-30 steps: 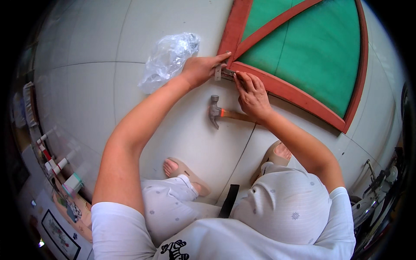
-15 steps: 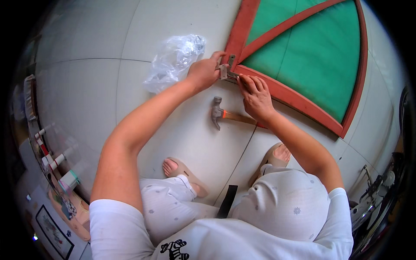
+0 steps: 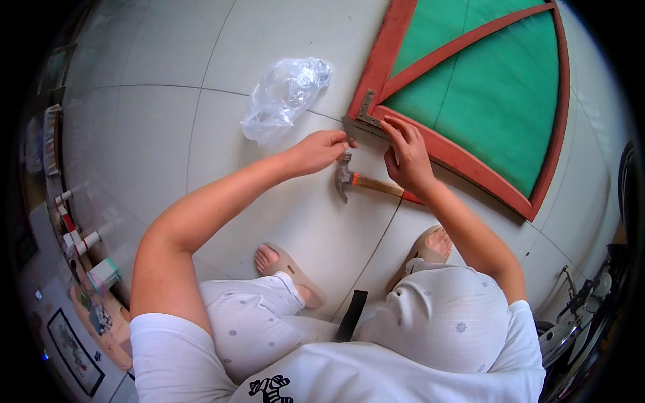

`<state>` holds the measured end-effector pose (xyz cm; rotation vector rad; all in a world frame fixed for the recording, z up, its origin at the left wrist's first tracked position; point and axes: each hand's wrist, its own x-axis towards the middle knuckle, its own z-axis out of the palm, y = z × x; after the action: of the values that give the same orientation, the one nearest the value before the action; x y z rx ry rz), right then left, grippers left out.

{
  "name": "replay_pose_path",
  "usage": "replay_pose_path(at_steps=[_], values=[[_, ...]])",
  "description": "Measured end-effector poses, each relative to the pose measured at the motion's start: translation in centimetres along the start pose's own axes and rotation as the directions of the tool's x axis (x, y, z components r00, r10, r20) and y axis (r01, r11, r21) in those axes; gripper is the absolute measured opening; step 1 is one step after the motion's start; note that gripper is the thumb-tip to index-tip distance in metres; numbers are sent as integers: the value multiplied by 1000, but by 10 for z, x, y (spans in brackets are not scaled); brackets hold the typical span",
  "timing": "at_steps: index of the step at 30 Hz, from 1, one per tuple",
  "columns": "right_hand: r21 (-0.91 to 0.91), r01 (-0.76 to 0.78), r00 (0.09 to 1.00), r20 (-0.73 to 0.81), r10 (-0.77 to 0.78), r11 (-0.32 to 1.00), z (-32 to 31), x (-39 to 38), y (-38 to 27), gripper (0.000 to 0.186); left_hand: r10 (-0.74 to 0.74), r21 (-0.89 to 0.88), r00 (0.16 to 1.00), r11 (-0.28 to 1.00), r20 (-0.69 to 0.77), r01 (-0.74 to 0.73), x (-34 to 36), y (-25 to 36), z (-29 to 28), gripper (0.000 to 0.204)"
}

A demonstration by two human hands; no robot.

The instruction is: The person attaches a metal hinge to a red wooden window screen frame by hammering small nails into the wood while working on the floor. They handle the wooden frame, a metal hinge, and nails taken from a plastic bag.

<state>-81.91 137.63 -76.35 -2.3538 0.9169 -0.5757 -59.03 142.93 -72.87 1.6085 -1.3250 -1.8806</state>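
Note:
A metal L-shaped bracket (image 3: 366,104) lies on the corner of a red wooden frame (image 3: 487,169) with green sheet (image 3: 497,107) inside. My right hand (image 3: 410,156) has its fingers extended and apart, with the fingertips at the short arm of that bracket. My left hand (image 3: 321,149) is just below the frame's corner, pinched on a small dark metal piece, partly hidden by the fingers. A claw hammer (image 3: 373,183) with a wooden handle lies on the floor beneath both hands.
A crumpled clear plastic bag (image 3: 282,101) lies on the tiled floor (image 3: 154,148) left of the frame. Assorted items and a framed picture (image 3: 74,349) line the left edge. Dark metal equipment (image 3: 581,309) stands at the right. My sandaled feet (image 3: 282,272) are below the hammer.
My left hand has moved down, away from the frame's corner toward the hammer head, uncovering the bracket there. My right hand has shifted slightly right, fingers still at the bracket.

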Motion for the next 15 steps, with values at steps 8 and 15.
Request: replay_pose_path(at_steps=[8,15], values=[[789,-570,737,366,569,231,-29,-19,-7,27,-138,-230,920,945,367,234,22,39,35,30],[920,-391,358,162,920,-11,-143,-109,64,14,496,667,868,651,-13,-362,21,24,40,26]])
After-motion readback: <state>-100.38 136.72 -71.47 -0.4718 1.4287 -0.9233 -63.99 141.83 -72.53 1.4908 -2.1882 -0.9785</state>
